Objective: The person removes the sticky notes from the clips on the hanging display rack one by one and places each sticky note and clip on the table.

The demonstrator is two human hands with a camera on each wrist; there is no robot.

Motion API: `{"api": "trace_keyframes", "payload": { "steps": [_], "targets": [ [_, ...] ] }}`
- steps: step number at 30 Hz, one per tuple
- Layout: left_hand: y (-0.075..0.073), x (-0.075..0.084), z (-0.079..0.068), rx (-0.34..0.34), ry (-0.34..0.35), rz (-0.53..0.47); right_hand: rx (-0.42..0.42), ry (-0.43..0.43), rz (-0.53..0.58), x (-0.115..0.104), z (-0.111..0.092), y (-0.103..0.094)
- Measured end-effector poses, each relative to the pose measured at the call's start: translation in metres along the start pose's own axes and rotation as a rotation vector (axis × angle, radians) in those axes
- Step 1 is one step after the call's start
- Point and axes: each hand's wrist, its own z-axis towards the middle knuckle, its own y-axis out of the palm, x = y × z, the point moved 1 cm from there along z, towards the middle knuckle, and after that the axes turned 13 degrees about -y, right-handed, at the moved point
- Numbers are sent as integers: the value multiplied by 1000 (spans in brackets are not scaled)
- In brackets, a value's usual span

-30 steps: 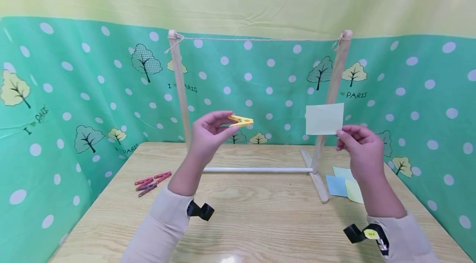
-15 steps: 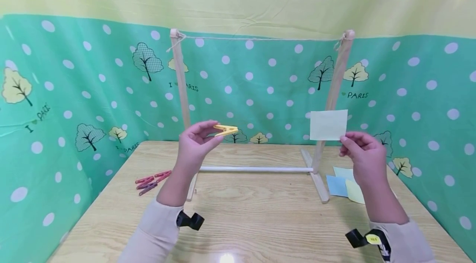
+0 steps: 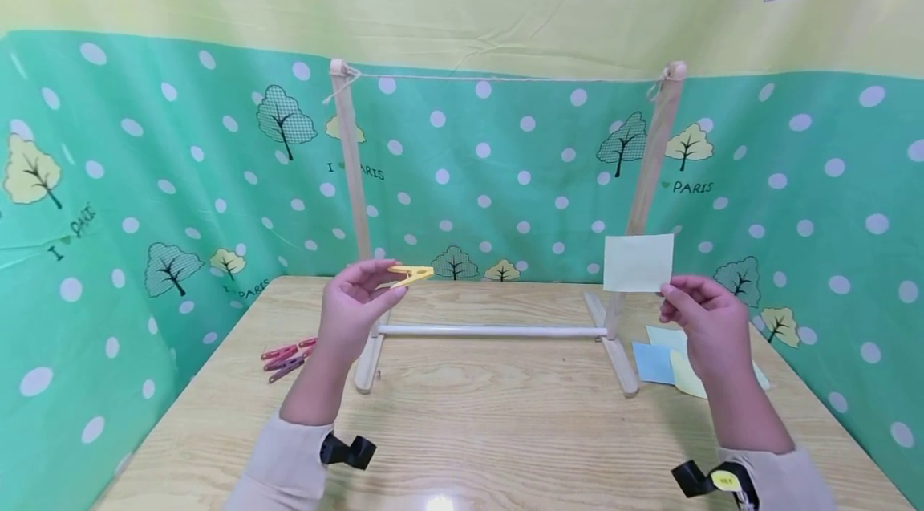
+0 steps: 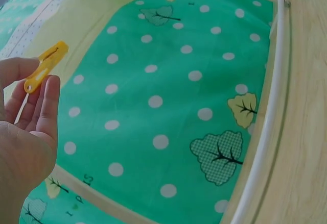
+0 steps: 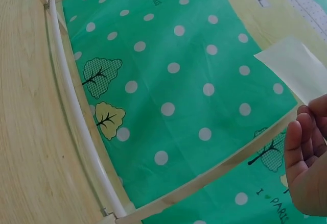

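Observation:
My left hand pinches a yellow clothespin between thumb and fingers, its jaw end pointing right, in front of the frame's left post. The left wrist view shows the same clothespin held at the fingertips. On the other side, my right hand pinches a pale sheet of paper by its lower right corner, in front of the right post. That paper is partly cut off in the right wrist view. Behind both hands, a string runs between the tops of the two wooden posts.
Several red and purple clothespins lie on the table at the left. Blue, yellow and pale green paper sheets lie at the right. A white bar joins the feet of the wooden frame. A patterned curtain hangs behind.
My left hand has moved left and down with the yellow clothespin. My right hand has lowered slightly, still holding the paper.

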Motion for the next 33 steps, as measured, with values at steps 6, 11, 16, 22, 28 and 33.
{"api": "trace_keyframes", "payload": {
  "steps": [6, 11, 16, 22, 28, 33],
  "targets": [
    [-13, -5, -6, 19, -20, 7, 1, 12, -10, 8, -5, -9],
    [-24, -8, -11, 41, -38, 12, -6, 2, -6, 14, -9, -15],
    [-36, -12, -15, 51, -52, 29, 21, 45, -31, 18, -11, -24],
    [-51, -16, -22, 98, -98, 97, 17, 100, -44, 22, -14, -32],
    [-68, -17, -28, 165, -168, 186, -11, 95, -100, 26, -14, -42],
    [-79, -16, -31, 191, -207, 236, -37, 82, -164, 28, -18, -52]
  ]
}}
